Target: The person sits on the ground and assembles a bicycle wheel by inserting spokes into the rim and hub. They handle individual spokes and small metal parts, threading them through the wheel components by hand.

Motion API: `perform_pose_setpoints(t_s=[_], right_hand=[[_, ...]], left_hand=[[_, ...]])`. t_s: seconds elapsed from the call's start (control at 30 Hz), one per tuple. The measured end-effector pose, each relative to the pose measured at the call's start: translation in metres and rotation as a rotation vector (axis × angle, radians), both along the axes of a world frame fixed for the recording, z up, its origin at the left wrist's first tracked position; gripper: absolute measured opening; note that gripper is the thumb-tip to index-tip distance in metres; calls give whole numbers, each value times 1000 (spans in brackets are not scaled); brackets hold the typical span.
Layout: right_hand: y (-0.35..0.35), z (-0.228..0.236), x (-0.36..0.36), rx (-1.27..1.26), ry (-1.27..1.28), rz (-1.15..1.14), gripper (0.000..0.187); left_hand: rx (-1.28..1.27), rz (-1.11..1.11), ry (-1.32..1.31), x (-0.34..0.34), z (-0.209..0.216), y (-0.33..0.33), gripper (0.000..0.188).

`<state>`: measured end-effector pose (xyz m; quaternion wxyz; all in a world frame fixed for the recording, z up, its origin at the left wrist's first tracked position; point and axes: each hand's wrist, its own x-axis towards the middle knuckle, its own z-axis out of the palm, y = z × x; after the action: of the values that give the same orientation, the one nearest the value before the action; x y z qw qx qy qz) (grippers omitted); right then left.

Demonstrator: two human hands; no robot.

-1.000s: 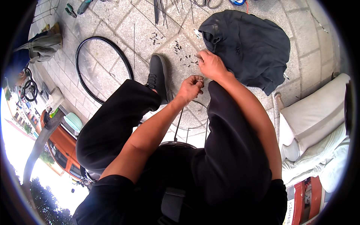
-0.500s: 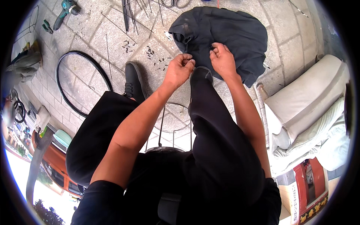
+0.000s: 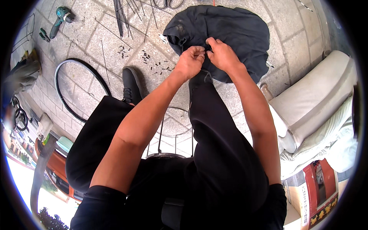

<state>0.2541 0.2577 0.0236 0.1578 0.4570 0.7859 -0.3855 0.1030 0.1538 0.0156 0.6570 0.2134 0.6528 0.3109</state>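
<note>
My left hand [image 3: 191,62] is closed in a pinch over the near edge of a dark grey cloth bundle [image 3: 237,34], above my right shoe. Almost touching it, my right hand [image 3: 221,54] has its thumb and forefinger pressed together. Some small dark thing shows at the right fingertips, too small to name; what the left fingers hold is hidden. On the paving left of my hands lie several small black pieces [image 3: 156,69], scattered in loose clusters.
A black wheel rim [image 3: 82,60] lies left of my left shoe [image 3: 132,84]. Thin dark rods [image 3: 118,19] and a cordless drill [image 3: 60,19] are at the far left. A beige padded seat [image 3: 314,88] stands at the right. Green-handled pliers [image 3: 45,35] lie beside the drill.
My right hand has moved left toward my left hand, so the fingertips now nearly meet. The whole view has shifted slightly.
</note>
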Motion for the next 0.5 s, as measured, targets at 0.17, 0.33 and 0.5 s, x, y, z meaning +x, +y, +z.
perform_pose_setpoints(t_s=[0.17, 0.33, 0.5], right_hand=[[2, -1, 4, -29, 38, -67, 35], [0, 4, 6, -46, 36, -53, 38], [4, 1, 5, -63, 45, -73, 39]], left_hand=[[0, -9, 26, 2, -15, -6, 35], [-1, 0, 50, 5, -10, -3, 35], [1, -84, 222, 4, -15, 6, 35]])
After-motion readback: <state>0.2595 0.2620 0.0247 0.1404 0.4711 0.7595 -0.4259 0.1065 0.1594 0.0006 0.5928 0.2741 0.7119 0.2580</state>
